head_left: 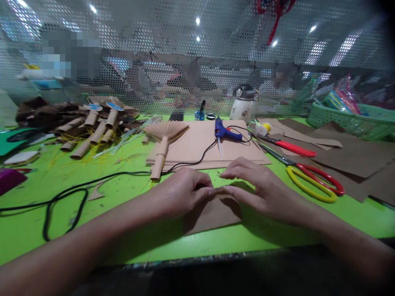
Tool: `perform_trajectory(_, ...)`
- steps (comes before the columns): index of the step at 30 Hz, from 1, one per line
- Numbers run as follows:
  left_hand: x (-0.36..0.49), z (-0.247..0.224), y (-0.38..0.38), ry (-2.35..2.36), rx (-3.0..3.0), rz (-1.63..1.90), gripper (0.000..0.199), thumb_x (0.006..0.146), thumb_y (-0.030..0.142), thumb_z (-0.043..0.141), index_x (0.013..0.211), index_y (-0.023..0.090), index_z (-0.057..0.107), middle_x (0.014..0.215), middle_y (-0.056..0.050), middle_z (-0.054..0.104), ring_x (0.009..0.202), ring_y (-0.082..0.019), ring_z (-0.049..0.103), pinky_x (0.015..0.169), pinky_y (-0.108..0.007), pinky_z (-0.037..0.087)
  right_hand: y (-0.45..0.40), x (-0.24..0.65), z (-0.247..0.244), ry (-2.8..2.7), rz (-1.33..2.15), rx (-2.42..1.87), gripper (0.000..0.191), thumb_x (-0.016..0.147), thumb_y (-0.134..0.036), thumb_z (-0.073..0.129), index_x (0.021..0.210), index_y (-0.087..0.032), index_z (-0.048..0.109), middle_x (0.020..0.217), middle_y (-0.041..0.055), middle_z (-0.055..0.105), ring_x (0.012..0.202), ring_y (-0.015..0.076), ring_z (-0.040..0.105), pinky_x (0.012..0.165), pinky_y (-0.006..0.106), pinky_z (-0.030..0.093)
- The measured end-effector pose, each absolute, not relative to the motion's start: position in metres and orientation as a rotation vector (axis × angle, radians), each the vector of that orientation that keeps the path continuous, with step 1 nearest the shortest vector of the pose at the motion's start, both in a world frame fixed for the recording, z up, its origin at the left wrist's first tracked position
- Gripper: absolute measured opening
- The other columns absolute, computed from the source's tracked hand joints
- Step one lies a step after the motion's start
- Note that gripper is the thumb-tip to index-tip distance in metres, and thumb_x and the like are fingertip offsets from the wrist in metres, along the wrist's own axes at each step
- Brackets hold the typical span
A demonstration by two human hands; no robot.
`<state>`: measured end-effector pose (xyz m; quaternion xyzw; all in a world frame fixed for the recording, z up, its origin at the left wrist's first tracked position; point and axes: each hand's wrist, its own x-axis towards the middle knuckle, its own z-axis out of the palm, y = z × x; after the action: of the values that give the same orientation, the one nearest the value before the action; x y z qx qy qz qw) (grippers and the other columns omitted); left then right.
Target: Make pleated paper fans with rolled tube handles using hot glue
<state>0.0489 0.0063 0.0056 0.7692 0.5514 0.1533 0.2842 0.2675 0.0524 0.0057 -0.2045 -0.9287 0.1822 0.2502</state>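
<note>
A small sheet of brown paper (pixel 212 216) lies near the front edge of the green table, its far edge slightly raised or curled. My left hand (pixel 182 191) pinches that far edge between thumb and curled fingers. On the same edge rests the thumb of my right hand (pixel 262 187), while its other fingers stretch out above with a gap below them. Beyond my hands, a blue glue gun (pixel 228 131) stands on a stack of light brown paper sheets (pixel 197 152). A pleated paper fan with a rolled handle (pixel 160 156) leans at the stack's left side.
Scissors with red and yellow handles (pixel 311 181) and a red-handled cutter (pixel 296 148) lie to the right, by dark brown sheets (pixel 348 144). A black cord (pixel 117 174) crosses the left side. Paper tubes (pixel 98 133), a flask (pixel 243 105) and a green basket (pixel 352 121) stand farther back.
</note>
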Motion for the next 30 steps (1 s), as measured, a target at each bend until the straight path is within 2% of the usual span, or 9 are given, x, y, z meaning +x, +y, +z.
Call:
perform_trajectory(4,0.054,0.005,0.0,1.489,2.212,0.445,0.031,0.091,0.039,0.049,0.08,0.018,0.069,0.068,-0.001,0.066,0.063,-0.014,0.056,0.056,-0.024,0.034,0.052,0.264,-0.001,-2.525,0.633,-0.56,0.014,0.092,-0.02,0.06,0.087,-0.013,0.071,0.08,0.0069,0.063,0.077,0.017,0.058,0.071,0.029,0.045)
perform_trajectory(10,0.054,0.011,0.0,1.447,2.21,0.489,0.024,0.087,0.034,0.055,0.081,0.018,0.072,0.074,-0.002,0.07,0.069,-0.015,0.058,0.061,-0.025,0.038,0.052,0.264,0.0,-2.427,0.699,-0.522,0.013,0.089,-0.02,0.063,0.083,-0.014,0.073,0.069,0.0029,0.06,0.069,0.0138,0.057,0.062,0.024,0.043)
perform_trajectory(14,0.043,0.016,0.008,1.359,1.972,0.384,0.024,0.083,0.035,0.059,0.083,0.016,0.073,0.075,-0.002,0.07,0.072,-0.016,0.059,0.063,-0.024,0.041,0.053,0.266,0.003,-2.449,0.773,-0.614,0.014,0.088,-0.02,0.064,0.079,-0.014,0.074,0.068,0.0022,0.06,0.065,0.0125,0.056,0.059,0.023,0.042)
perform_trajectory(18,0.035,0.015,0.013,1.366,1.812,0.335,0.025,0.078,0.038,0.064,0.077,0.015,0.073,0.067,-0.001,0.063,0.063,-0.014,0.054,0.057,-0.023,0.039,0.055,0.267,0.005,-2.462,0.775,-0.666,0.015,0.086,-0.019,0.063,0.077,-0.014,0.074,0.066,0.0014,0.06,0.062,0.0115,0.055,0.057,0.023,0.041)
perform_trajectory(25,0.038,0.011,0.011,1.494,1.838,0.337,0.021,0.073,0.035,0.064,0.069,0.016,0.069,0.058,0.002,0.057,0.056,-0.012,0.047,0.052,-0.023,0.034,0.056,0.266,0.006,-2.495,0.856,-0.793,0.014,0.083,-0.016,0.062,0.078,-0.013,0.074,0.07,0.0032,0.065,0.064,0.0134,0.058,0.059,0.024,0.043)
perform_trajectory(30,0.038,0.013,0.011,1.521,1.9,0.314,0.02,0.074,0.034,0.062,0.069,0.016,0.069,0.061,0.0,0.058,0.059,-0.014,0.05,0.053,-0.024,0.035,0.061,0.267,0.009,-2.489,0.854,-0.849,0.012,0.079,-0.016,0.065,0.071,-0.012,0.072,0.067,0.003,0.063,0.063,0.0134,0.057,0.058,0.024,0.042)
